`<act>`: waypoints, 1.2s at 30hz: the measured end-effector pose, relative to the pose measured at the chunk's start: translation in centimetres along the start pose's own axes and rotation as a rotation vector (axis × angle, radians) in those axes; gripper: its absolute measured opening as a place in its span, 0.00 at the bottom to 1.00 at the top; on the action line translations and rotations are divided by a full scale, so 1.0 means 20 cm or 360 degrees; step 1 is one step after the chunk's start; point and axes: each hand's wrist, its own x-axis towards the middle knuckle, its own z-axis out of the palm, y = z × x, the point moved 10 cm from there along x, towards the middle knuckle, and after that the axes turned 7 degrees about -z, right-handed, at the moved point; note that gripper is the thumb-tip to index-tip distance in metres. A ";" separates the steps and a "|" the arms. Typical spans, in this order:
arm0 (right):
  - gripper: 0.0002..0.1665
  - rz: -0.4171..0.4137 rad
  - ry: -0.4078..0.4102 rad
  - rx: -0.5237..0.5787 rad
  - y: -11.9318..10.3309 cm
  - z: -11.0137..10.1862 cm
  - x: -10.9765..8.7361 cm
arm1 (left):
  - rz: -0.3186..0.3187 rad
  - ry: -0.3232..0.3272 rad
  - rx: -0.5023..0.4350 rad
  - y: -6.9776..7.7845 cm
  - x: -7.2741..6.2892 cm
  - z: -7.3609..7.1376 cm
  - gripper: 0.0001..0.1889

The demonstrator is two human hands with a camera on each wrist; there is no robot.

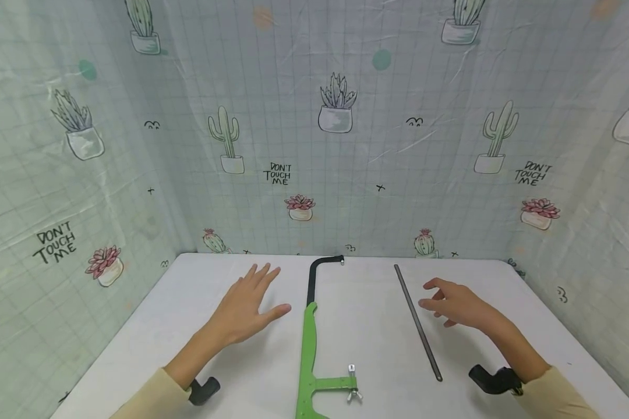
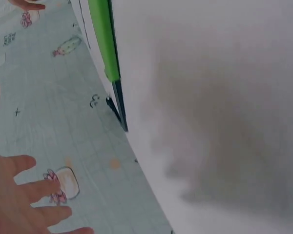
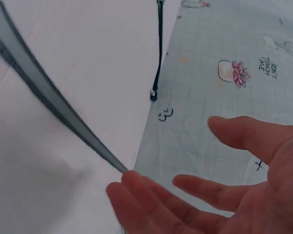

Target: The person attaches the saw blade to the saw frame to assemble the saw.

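Blade (image 1: 418,323), a narrow dark grey strip, lies slantwise on the white table (image 1: 367,326), its far end angled toward the green saw frame (image 1: 307,349) but well apart from it. The right hand (image 1: 458,304) hovers just to the blade's right, fingers parted and loosely bent, gripping nothing. The saw frame lies left of the blade, its black curved bar (image 1: 311,285) reaching the table's far edge, its near end cut off in the head view; a wing nut (image 1: 354,396) sits on its side arm. The left hand (image 1: 243,308) is left of the frame, fingers straight, thumb spread wide, holding nothing. Beyond are 2 beige sleeves (image 1: 154,396), then a pale gridded sheet (image 1: 304,145) printed with potted cacti behind the table.
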 end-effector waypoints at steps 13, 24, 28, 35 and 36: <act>0.37 0.0274 -0.0114 0.0057 0.08 0.17 0.07 | 0.0229 -0.0335 -0.0192 0.43 -0.18 0.15 0.41; 0.32 0.0275 -0.0037 0.0016 0.12 0.21 0.09 | 0.0473 -0.0453 -0.0138 0.63 -0.27 0.31 0.27; 0.31 0.0305 -0.0014 -0.0024 0.12 0.22 0.09 | 0.0488 -0.0497 -0.0095 0.65 -0.28 0.36 0.22; 0.27 0.0319 0.0036 -0.0146 0.14 0.23 0.09 | 0.0425 -0.0600 -0.0113 0.66 -0.28 0.39 0.19; 0.27 0.0311 0.0040 -0.0150 0.14 0.23 0.09 | 0.0420 -0.0608 -0.0110 0.66 -0.28 0.39 0.19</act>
